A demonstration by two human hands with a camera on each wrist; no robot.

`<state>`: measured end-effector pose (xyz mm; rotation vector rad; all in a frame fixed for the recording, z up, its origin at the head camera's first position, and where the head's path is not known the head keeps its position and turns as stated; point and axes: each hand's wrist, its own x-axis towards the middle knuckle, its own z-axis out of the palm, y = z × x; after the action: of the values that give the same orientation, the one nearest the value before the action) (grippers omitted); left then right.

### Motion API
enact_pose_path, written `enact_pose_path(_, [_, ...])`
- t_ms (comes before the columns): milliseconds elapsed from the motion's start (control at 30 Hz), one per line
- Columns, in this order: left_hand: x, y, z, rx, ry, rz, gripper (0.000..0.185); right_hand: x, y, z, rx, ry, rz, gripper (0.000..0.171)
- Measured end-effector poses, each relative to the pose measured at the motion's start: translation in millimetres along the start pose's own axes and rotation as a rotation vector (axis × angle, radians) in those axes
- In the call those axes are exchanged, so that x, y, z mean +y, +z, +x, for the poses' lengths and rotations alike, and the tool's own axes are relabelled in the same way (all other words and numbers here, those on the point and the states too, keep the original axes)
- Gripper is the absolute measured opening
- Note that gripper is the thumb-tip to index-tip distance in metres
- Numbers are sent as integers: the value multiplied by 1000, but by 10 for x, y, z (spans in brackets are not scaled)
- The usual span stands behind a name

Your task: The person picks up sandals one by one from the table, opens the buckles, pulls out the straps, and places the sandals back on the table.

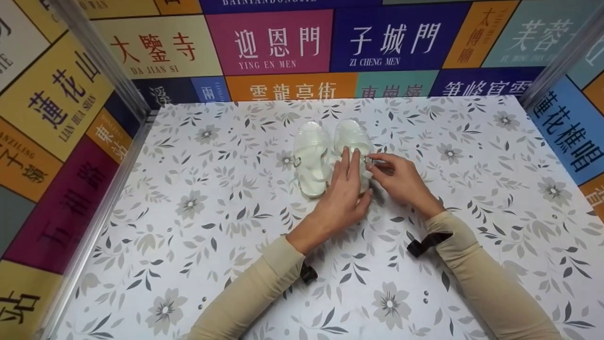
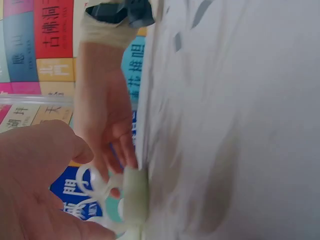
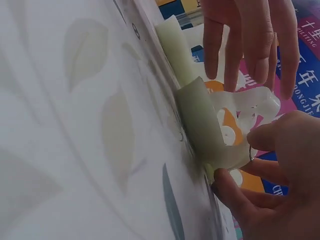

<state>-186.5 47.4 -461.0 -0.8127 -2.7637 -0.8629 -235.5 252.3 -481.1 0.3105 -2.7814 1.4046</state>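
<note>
We see pair of translucent sandals on floral tablecloth (image 1: pixel 198 245), toes toward far wall of coloured sign panels (image 1: pixel 269 42); left sandal (image 1: pixel 311 158) lies untouched just beside right sandal (image 1: pixel 351 137). Left hand (image 1: pixel 342 196) rests on right sandal, fingers straight and flat, gripping nothing. Right hand (image 1: pixel 401 179) at sandal's outer side, thumb and forefinger pinching strap buckle (image 1: pixel 367 159). Both forearms in beige sleeves (image 1: pixel 476 264)
</note>
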Motion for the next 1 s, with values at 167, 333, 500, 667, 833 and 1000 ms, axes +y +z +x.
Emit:
enact_pose_path(167, [-33, 84, -1, -26, -105, -159, 100, 10, 1, 4, 1, 2, 32, 45])
enact_pose_path(333, [-102, 107, 20, -65, -212, -315, 106, 26, -5, 23, -12, 26, 69, 46])
enact_pose_path(500, [-148, 144, 26, -62, -285, -398, 107, 85, 9, 52, -62, 31, 157, 43])
enact_pose_path(667, [-148, 181, 31, -44, -273, -408, 104, 154, 27, 66, -77, 42, 279, 42])
enact_pose_path(833, [-130, 172, 36, -29, -251, -429, 101, 194, 25, 65, -50, 5, 303, 41])
enact_pose_path(1000, [-88, 134, 24, -28, -211, -442, 99, 206, -1, 24, -39, -34, 340, 37])
